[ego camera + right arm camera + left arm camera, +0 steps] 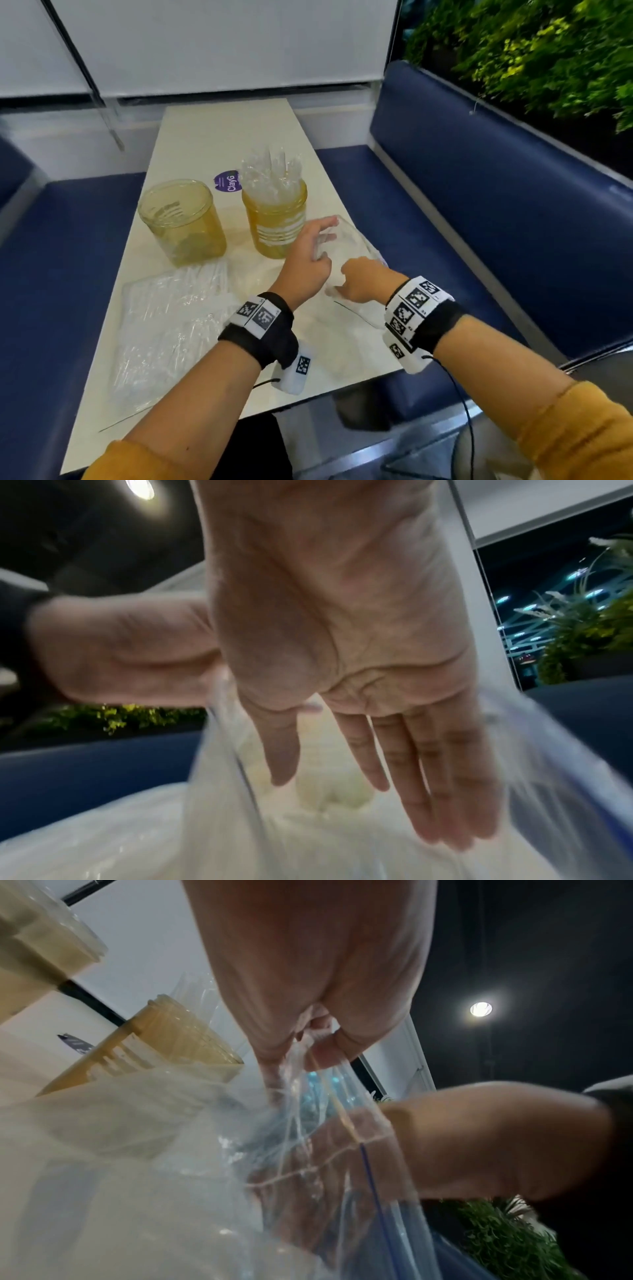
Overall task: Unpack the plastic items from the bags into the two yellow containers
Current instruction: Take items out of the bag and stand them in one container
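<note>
Two yellow containers stand mid-table: the left one looks nearly empty, the right one is stuffed with clear-wrapped plastic items. Just right of it a clear zip bag is held up off the table. My left hand pinches the bag's rim between thumb and fingers, as the left wrist view shows. My right hand is reaching inside that bag, fingers straight and holding nothing. What the bag contains is blurred. A second clear bag of wrapped plastic items lies flat at the left.
The white table is narrow, with blue bench seats on both sides. A purple sticker lies behind the containers. Green plants stand behind the right bench.
</note>
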{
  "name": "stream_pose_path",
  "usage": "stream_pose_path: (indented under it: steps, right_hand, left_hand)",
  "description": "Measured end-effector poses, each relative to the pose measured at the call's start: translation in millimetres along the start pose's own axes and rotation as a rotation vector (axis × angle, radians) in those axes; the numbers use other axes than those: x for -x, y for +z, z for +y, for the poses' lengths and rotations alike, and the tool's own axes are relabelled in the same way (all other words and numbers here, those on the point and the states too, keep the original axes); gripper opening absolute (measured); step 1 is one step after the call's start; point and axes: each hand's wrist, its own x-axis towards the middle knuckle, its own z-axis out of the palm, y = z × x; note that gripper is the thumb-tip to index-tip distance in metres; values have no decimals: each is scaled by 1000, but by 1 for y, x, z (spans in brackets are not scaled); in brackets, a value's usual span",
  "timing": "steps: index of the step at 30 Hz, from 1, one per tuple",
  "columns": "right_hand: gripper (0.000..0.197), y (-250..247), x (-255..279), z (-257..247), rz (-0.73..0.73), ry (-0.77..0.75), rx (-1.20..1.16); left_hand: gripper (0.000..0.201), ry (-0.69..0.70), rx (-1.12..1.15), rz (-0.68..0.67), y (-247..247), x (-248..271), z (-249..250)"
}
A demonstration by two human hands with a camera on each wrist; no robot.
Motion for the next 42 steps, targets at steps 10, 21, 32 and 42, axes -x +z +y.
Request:
stream_pose_path:
  steps: [10, 21, 32, 42]
  right_hand:
    - [60, 8, -11, 0, -88, 2, -62]
    - [46, -93, 47, -29, -39, -87, 189]
    - [56, -130, 59, -31, 504, -353, -441]
    - [59, -61, 11, -49, 382, -505, -984]
  left_hand:
    - [68, -4, -48, -11, -7, 10, 7]
    - [94, 70, -322, -87, -7, 7, -13]
    - [19, 60, -214, 383, 2, -10, -10]
    - [16, 150, -104, 324, -10, -15, 11]
